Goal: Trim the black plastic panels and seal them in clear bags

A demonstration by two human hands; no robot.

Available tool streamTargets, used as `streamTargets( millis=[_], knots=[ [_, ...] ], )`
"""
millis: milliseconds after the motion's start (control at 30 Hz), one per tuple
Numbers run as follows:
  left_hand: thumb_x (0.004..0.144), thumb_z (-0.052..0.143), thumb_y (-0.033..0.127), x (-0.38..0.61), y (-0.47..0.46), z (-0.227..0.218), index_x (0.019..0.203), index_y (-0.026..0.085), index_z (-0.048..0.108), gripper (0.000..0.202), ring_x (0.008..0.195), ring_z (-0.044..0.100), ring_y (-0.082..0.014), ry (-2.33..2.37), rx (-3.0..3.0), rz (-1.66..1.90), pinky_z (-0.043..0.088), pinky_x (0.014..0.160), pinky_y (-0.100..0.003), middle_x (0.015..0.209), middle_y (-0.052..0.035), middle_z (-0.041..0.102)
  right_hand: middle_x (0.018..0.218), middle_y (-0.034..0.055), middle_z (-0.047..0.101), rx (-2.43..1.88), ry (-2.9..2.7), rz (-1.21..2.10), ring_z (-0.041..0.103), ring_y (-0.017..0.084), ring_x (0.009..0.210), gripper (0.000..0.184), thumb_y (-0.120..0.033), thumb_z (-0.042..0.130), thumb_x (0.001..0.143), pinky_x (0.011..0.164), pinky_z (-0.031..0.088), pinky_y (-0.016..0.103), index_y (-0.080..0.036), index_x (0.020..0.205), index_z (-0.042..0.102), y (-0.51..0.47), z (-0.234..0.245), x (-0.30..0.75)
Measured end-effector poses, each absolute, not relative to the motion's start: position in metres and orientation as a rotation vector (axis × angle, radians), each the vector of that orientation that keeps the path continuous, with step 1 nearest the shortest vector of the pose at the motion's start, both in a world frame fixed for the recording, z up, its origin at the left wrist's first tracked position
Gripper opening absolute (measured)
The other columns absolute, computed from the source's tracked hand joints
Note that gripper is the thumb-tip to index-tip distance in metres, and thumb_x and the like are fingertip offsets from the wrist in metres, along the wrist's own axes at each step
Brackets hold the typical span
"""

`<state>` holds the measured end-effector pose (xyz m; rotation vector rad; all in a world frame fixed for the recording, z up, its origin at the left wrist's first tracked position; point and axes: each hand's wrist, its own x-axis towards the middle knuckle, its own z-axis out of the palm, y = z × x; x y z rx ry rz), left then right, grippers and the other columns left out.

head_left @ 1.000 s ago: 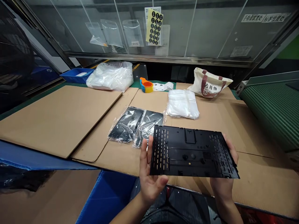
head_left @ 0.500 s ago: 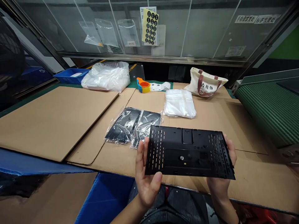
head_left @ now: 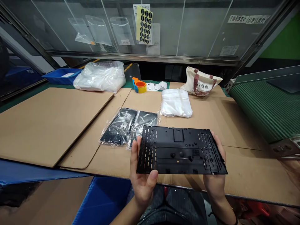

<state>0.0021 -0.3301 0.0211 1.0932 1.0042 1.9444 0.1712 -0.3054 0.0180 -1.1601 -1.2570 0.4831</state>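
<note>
A flat black plastic panel [head_left: 180, 151] with slotted ends is held level above the near edge of the cardboard-covered bench. My left hand [head_left: 140, 181] grips its left end, thumb on the front corner and fingers up the side. My right hand [head_left: 217, 181] holds the right end from beneath, fingers curled over the far edge. Just behind the panel lie two black parts sealed in clear bags [head_left: 128, 126].
A stack of empty clear bags [head_left: 176, 103] lies behind the panel, with a canvas tote [head_left: 201, 82], an orange tape dispenser [head_left: 139, 86], a full white plastic bag [head_left: 99, 76] and a blue tray [head_left: 61, 76] further back. A green conveyor belt [head_left: 264, 103] runs at right. Blue crates [head_left: 105, 200] stand below.
The panel has tilted slightly flatter in both hands and sits a little further left in view. My grip on both ends is unchanged.
</note>
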Motion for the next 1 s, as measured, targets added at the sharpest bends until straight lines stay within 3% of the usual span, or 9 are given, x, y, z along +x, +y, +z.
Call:
streamTargets(
  millis=[200, 467, 733, 1000],
  knots=[
    [0.086, 0.064, 0.035, 0.002, -0.328, 0.023, 0.145, 0.032, 0.040, 0.064, 0.146, 0.020, -0.0256, 1.043, 1.152, 1.889, 0.023, 0.118, -0.032, 0.160, 0.0029, 0.024, 0.153, 0.0010, 0.039, -1.175, -1.261, 0.562, 0.034, 0.023, 0.141, 0.062, -0.034, 0.062, 0.088, 0.121, 0.019, 0.045, -0.029, 0.145, 0.039, -0.304, 0.017, 0.172],
    [0.092, 0.056, 0.031, 0.002, -0.325, 0.023, 0.144, 0.032, 0.041, 0.054, 0.144, 0.026, -0.0227, 1.072, 1.093, 1.865, 0.026, 0.117, -0.031, 0.157, 0.0031, 0.030, 0.155, 0.0034, 0.035, -1.146, -1.221, 0.623, 0.031, 0.026, 0.143, 0.069, -0.039, 0.065, 0.085, 0.121, 0.018, 0.048, -0.027, 0.147, 0.036, -0.308, 0.016, 0.171],
    [0.086, 0.063, 0.029, -0.004, -0.318, 0.020, 0.137, 0.027, 0.050, 0.053, 0.140, 0.033, -0.0313, 1.151, 0.919, 1.870, 0.022, 0.119, -0.050, 0.150, -0.0057, 0.042, 0.159, 0.0037, 0.027, -1.197, -1.358, 0.427, 0.026, 0.029, 0.145, 0.072, -0.037, 0.062, 0.088, 0.118, 0.021, 0.056, -0.031, 0.150, 0.027, -0.312, 0.019, 0.169],
    [0.079, 0.068, 0.023, -0.001, -0.314, 0.026, 0.130, 0.027, 0.057, 0.052, 0.141, 0.031, -0.0338, 1.131, 0.775, 1.892, 0.017, 0.119, -0.055, 0.147, -0.0045, 0.046, 0.162, 0.0022, 0.019, -1.111, -1.354, 0.398, 0.017, 0.026, 0.148, 0.078, -0.029, 0.059, 0.089, 0.119, 0.021, 0.052, -0.032, 0.153, 0.015, -0.312, 0.010, 0.166]
  ],
)
